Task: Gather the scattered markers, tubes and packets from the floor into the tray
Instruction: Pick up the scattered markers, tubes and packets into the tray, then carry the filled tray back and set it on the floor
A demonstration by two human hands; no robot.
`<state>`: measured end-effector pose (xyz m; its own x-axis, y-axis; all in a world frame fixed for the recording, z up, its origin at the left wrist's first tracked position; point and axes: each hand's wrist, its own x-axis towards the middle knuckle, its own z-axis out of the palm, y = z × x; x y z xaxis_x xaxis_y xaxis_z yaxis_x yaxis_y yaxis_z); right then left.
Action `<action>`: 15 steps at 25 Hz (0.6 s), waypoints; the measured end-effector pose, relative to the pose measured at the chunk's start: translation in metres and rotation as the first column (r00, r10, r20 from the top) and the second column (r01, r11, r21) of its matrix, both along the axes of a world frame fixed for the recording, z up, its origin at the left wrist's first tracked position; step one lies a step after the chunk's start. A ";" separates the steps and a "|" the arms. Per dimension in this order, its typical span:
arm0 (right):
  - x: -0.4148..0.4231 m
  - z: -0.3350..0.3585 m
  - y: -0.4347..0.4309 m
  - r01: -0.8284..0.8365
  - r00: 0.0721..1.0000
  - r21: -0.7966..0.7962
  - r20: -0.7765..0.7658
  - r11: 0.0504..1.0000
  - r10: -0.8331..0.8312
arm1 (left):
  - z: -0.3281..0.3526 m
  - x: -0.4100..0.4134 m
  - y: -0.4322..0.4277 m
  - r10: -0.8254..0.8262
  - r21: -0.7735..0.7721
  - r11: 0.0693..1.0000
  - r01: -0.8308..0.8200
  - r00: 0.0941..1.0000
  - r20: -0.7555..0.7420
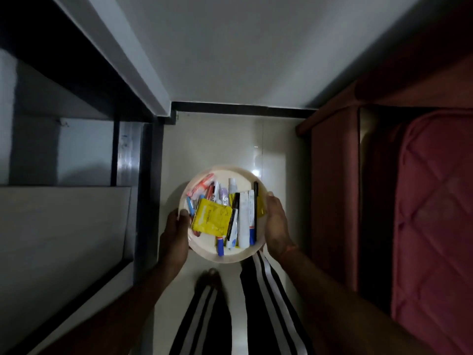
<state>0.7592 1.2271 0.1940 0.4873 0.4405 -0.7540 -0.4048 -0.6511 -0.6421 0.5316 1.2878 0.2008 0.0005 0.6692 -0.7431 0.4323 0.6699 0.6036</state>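
Round tray [204,253] held up over the floor [271,160], left hand [175,233] gripping rim at 9 o'clock, right hand [277,222] at 3. Yellow packet [211,216], tubes [244,221], markers [255,211] piled inside.

Dim indoor shot, strong wide-angle warp, slight softness all over.

Light is landing mostly on the far wall [243,47] and the pale floor [230,139]; a small glare spot is showing on the floor tile just right of the tray [225,256]. Left side is going near black around the dark frame [143,175], and the red mattress [435,213] on the right is sitting in murky shadow. Both forearms are reading underexposed. Straight edges are bowing hard toward the corners. Tray contents are looking a bit smeared, labels unreadable; near edge is blurring most.
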 end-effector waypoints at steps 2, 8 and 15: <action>-0.021 0.005 -0.030 0.003 1.000 -0.004 0.011 1.000 -0.003 | 0.019 -0.012 -0.017 0.053 0.010 0.999 -0.053 0.998 0.018; -0.063 0.026 -0.102 0.070 0.997 -0.063 -0.016 0.996 -0.072 | 0.057 -0.041 -0.082 0.021 -0.047 0.999 -0.021 1.000 -0.005; -0.074 0.034 -0.179 0.018 0.999 -0.074 -0.042 0.997 -0.021 | 0.054 -0.061 -0.163 -0.010 -0.005 1.000 0.010 1.000 -0.005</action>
<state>0.6848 1.0485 0.2285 0.4616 0.3735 -0.8046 -0.4439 -0.6880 -0.5741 0.4709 1.1249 0.2552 0.0033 0.6655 -0.7464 0.4418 0.6686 0.5981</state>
